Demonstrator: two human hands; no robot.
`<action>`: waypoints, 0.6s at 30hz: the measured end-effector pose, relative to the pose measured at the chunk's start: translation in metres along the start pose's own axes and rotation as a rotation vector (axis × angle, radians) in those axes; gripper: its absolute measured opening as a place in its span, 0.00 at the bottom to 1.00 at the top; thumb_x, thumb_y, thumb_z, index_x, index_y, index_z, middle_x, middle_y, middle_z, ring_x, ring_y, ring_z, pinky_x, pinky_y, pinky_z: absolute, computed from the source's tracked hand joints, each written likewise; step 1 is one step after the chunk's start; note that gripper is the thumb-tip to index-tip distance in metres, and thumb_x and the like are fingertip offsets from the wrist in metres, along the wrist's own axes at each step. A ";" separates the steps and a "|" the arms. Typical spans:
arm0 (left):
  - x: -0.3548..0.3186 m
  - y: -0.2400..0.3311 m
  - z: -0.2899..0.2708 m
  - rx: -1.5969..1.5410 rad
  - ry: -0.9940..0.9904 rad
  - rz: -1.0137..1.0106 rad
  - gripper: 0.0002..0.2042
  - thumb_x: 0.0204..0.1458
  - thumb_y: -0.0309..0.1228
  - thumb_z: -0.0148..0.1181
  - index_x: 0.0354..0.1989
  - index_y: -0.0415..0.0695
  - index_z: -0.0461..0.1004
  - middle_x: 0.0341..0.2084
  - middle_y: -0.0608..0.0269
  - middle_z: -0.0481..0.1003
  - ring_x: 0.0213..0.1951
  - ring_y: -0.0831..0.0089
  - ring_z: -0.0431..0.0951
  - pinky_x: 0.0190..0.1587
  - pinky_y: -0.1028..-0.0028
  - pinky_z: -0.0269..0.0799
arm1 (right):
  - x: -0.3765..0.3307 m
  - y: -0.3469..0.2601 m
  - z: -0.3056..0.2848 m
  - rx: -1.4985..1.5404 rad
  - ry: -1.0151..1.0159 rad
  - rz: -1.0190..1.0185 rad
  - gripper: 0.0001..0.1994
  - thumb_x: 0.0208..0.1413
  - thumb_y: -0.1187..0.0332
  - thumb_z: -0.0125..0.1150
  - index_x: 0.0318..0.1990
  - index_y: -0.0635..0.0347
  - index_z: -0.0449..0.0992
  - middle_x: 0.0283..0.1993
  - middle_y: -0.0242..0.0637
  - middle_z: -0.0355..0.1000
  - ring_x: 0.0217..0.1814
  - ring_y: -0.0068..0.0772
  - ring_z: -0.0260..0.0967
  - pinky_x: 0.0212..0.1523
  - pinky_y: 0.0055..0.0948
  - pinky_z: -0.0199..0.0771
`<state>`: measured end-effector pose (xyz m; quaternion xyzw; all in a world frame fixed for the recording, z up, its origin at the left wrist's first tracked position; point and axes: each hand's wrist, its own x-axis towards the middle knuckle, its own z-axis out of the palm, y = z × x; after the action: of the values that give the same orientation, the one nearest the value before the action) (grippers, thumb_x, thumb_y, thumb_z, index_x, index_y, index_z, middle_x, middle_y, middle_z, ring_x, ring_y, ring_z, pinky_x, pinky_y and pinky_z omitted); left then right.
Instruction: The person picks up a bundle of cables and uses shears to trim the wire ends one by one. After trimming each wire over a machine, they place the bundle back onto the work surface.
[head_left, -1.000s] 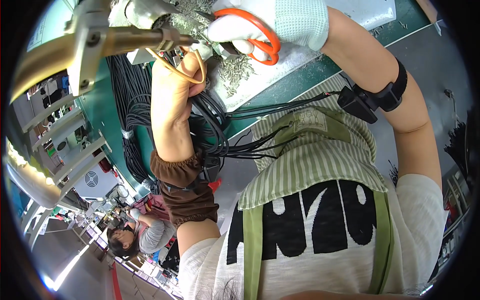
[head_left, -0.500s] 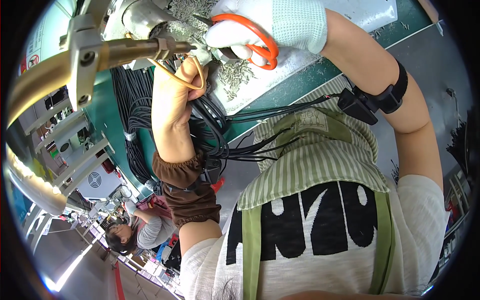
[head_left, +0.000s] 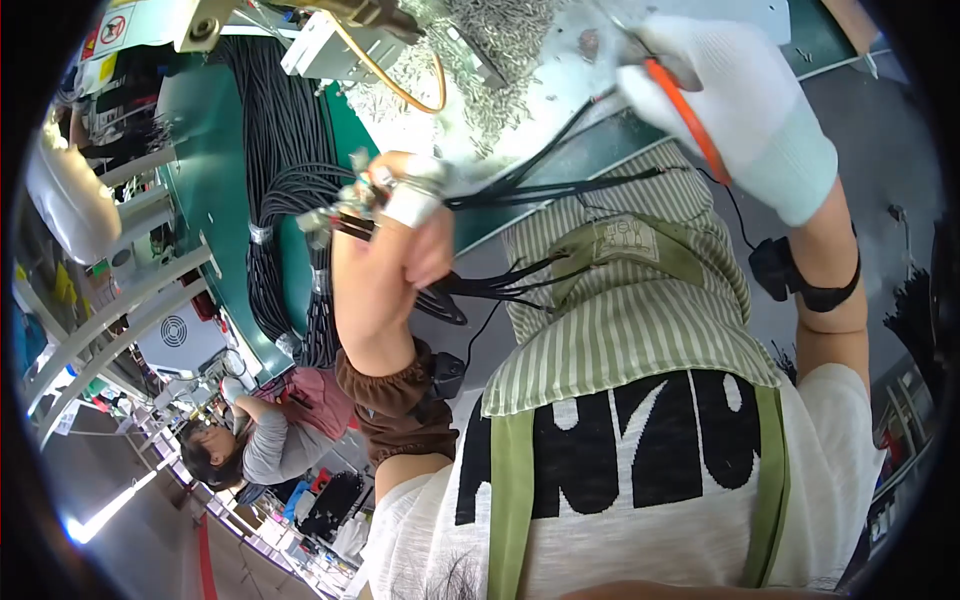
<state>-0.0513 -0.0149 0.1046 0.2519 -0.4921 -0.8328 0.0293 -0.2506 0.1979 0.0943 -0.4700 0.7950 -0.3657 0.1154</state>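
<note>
My left hand (head_left: 400, 225), with white wrapping on its fingertips, is closed around black cables with small metal end pieces (head_left: 360, 190). Motion blurs the ends, so their exact kind is unclear. It is over the near edge of the green bench, beside a large bundle of black cables (head_left: 275, 140). My right hand (head_left: 730, 110), in a white glove, grips orange-handled scissors (head_left: 688, 118) at the upper right. A black cable (head_left: 560, 130) runs up to its fingertips; whether they touch it, I cannot tell. Part of the scissors is hidden by the glove.
Small silvery metal pieces (head_left: 490, 75) lie heaped on a white sheet (head_left: 540, 100). A metal nozzle (head_left: 385, 18), a yellow tube (head_left: 440, 85) and a metal box (head_left: 340, 50) stand at the top. Loose cables cross my striped apron (head_left: 630, 330). Another person (head_left: 290, 430) sits lower left.
Both hands have left the nozzle. My left hand has come down toward me with the cable ends; my right hand has moved to the right with the scissors.
</note>
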 end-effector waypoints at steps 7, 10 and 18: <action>-0.002 0.006 0.050 0.242 -0.135 -0.135 0.13 0.49 0.16 0.54 0.44 0.38 0.68 0.25 0.69 0.72 0.21 0.85 0.67 0.21 0.85 0.59 | 0.011 -0.033 0.024 0.245 -0.018 -0.410 0.14 0.53 0.61 0.59 0.32 0.65 0.71 0.22 0.31 0.71 0.22 0.25 0.68 0.24 0.26 0.68; -0.009 0.004 0.051 0.370 0.005 0.076 0.11 0.48 0.18 0.57 0.41 0.38 0.69 0.25 0.70 0.72 0.23 0.88 0.66 0.23 0.86 0.59 | 0.010 -0.040 0.001 0.622 -0.303 0.048 0.11 0.52 0.63 0.59 0.32 0.64 0.71 0.23 0.34 0.71 0.21 0.26 0.69 0.22 0.24 0.67; -0.007 -0.010 0.072 0.838 0.336 0.579 0.08 0.49 0.20 0.60 0.37 0.39 0.69 0.24 0.73 0.72 0.24 0.91 0.65 0.27 0.88 0.59 | -0.011 -0.041 0.033 0.530 0.116 -0.032 0.06 0.49 0.69 0.60 0.33 0.60 0.73 0.20 0.38 0.69 0.17 0.30 0.67 0.19 0.21 0.64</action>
<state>-0.0750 0.0505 0.1268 0.2256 -0.8204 -0.4709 0.2331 -0.2006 0.1794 0.0981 -0.4141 0.6694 -0.5891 0.1828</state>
